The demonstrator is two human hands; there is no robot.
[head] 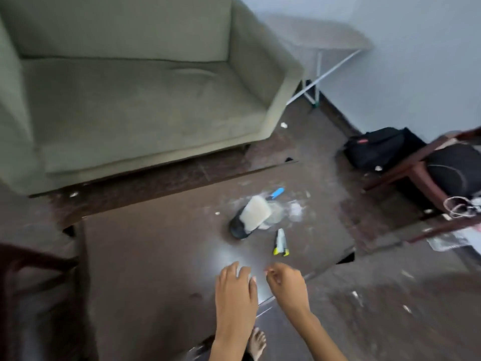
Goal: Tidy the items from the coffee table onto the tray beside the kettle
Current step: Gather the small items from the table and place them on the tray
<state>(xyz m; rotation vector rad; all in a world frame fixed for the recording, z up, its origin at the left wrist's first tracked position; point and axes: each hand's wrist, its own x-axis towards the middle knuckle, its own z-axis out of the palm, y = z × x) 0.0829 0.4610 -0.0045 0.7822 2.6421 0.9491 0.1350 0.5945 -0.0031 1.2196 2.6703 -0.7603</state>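
A green sofa point(135, 100) is seen behind the dark coffee table point(156, 256), where a brush point(253, 216), a blue pen point(276, 193) and a yellow-tipped marker point(281, 242) lie beyond the left hand point(235, 285) and right hand point(285, 282), both held loose and empty.

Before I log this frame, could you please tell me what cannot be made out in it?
- Tray and kettle: neither appears in the head view.
- Pale block over a dark object on the coffee table: motion blur hides what they are.
- Blue-handled item: its lower end is hidden behind the block.
- Right hand: fingers curled; anything pinched is too small.
- Left hand: blurred fingertips.
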